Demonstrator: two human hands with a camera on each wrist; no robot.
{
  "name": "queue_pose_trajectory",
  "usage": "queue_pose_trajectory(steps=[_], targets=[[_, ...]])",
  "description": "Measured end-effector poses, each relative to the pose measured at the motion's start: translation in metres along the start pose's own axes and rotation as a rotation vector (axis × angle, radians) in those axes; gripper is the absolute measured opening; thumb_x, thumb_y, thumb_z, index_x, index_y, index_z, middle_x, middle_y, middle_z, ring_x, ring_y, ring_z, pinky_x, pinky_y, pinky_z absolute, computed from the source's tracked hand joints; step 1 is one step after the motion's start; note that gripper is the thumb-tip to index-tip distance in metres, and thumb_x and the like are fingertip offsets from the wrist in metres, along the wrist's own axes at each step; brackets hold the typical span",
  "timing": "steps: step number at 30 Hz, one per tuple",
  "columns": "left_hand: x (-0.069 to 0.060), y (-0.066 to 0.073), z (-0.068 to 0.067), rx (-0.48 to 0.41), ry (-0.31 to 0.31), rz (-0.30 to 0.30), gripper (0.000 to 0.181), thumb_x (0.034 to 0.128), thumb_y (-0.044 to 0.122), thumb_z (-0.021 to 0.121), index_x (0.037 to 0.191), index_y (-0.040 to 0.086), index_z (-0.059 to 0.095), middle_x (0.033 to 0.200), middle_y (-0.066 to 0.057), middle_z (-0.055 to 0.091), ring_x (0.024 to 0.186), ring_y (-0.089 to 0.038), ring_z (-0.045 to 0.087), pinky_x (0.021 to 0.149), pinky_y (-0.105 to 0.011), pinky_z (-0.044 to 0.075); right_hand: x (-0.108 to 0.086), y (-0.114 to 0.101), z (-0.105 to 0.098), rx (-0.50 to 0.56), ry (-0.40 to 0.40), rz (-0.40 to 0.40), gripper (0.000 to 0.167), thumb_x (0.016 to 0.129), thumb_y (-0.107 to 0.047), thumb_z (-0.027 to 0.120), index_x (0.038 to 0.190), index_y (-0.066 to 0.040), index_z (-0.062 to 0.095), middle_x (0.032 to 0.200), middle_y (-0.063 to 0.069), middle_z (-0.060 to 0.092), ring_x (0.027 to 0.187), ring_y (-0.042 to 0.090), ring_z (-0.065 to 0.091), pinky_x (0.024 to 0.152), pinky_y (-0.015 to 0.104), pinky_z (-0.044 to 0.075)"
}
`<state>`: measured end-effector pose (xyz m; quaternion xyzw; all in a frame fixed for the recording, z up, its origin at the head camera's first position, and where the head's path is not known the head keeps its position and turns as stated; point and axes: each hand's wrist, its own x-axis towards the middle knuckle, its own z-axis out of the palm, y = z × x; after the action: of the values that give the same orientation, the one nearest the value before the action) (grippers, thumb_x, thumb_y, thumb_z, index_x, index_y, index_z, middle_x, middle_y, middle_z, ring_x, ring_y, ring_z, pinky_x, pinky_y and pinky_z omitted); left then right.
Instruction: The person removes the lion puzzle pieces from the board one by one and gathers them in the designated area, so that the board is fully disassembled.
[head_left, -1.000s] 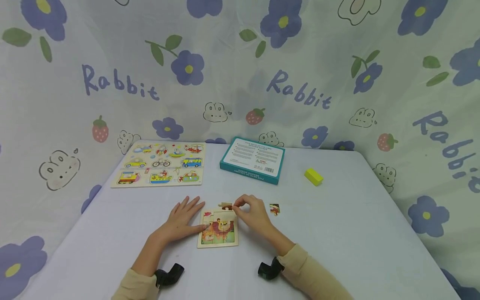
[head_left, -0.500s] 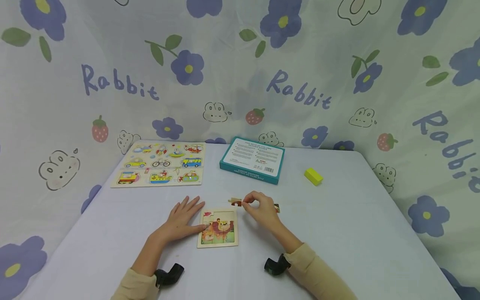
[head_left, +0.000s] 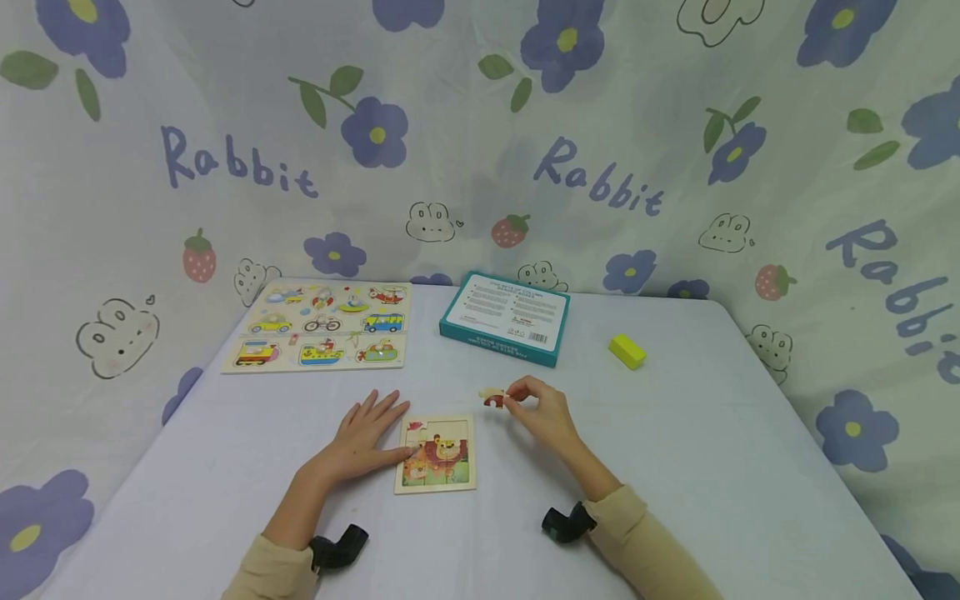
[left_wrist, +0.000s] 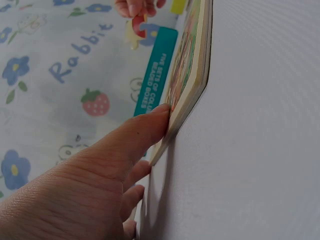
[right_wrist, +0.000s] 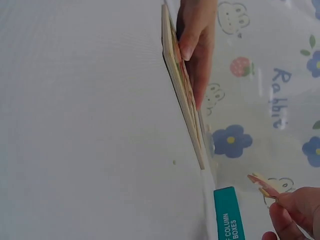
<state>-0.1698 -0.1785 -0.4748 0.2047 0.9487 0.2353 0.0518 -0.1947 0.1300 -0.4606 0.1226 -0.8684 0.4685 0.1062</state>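
A small square wooden jigsaw puzzle with a lion picture lies on the table. Its upper part shows bare tray where pieces are absent. My left hand rests flat beside it, fingers spread, and the thumb presses on its left edge; the left wrist view shows that thumb on the rim. To the puzzle's upper right, my right hand pinches a cream and dark-red jigsaw piece between thumb and fingers. In the right wrist view this piece is held above the table.
At the back left lies a wooden vehicle puzzle board. A teal and white box stands behind the right hand, with a yellow block to its right. The white tabletop meets a patterned cloth at the back.
My right hand has carried the jigsaw piece right and slightly away from the puzzle. Another loose piece to the right has passed out of sight behind that hand. The left hand stays put.
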Motion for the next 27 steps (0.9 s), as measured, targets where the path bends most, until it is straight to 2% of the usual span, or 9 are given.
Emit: queue_pose_trajectory(steps=[8, 15, 17, 22, 27], targets=[[0.0, 0.0, -0.002, -0.004, -0.001, 0.001, 0.079, 0.0792, 0.054, 0.061, 0.141, 0.011, 0.037, 0.149, -0.013, 0.023, 0.137, -0.038, 0.006, 0.105, -0.056, 0.003, -0.001, 0.006, -0.009, 0.025, 0.027, 0.008, 0.018, 0.078, -0.006, 0.072, 0.092, -0.012, 0.063, 0.074, -0.004, 0.063, 0.076, 0.013, 0.059, 0.061, 0.027, 0.044], [0.001, 0.001, -0.002, -0.011, -0.011, -0.008, 0.079, 0.0794, 0.055, 0.061, 0.141, 0.012, 0.036, 0.15, -0.011, 0.022, 0.137, -0.037, 0.005, 0.106, -0.055, 0.002, 0.0, 0.023, -0.016, -0.004, -0.019, -0.004, 0.018, 0.079, -0.006, 0.07, 0.094, -0.014, 0.064, 0.075, -0.003, 0.063, 0.068, 0.013, 0.054, 0.049, 0.022, 0.042], [0.002, 0.001, -0.001, -0.011, -0.01, -0.009, 0.079, 0.0795, 0.054, 0.061, 0.141, 0.012, 0.036, 0.15, -0.012, 0.022, 0.137, -0.037, 0.005, 0.106, -0.055, 0.001, 0.0, 0.027, -0.018, -0.025, -0.038, -0.026, 0.018, 0.079, -0.007, 0.07, 0.095, -0.015, 0.065, 0.075, -0.004, 0.062, 0.068, 0.013, 0.054, 0.052, 0.023, 0.044], [0.001, 0.001, -0.001, 0.0, -0.015, -0.011, 0.08, 0.0796, 0.055, 0.06, 0.141, 0.011, 0.035, 0.149, -0.013, 0.022, 0.137, -0.038, 0.005, 0.106, -0.056, 0.002, 0.0, 0.032, -0.022, -0.048, -0.111, -0.095, 0.022, 0.08, -0.008, 0.07, 0.101, -0.015, 0.067, 0.076, -0.004, 0.062, 0.076, 0.013, 0.058, 0.067, 0.03, 0.051], [0.0, 0.0, 0.0, -0.002, -0.012, -0.013, 0.08, 0.0794, 0.056, 0.059, 0.141, 0.011, 0.036, 0.149, -0.013, 0.023, 0.137, -0.039, 0.005, 0.106, -0.056, 0.002, 0.0, 0.035, -0.024, -0.085, -0.171, -0.118, 0.019, 0.08, -0.01, 0.07, 0.099, -0.016, 0.07, 0.077, -0.006, 0.06, 0.076, 0.012, 0.054, 0.067, 0.029, 0.049]])
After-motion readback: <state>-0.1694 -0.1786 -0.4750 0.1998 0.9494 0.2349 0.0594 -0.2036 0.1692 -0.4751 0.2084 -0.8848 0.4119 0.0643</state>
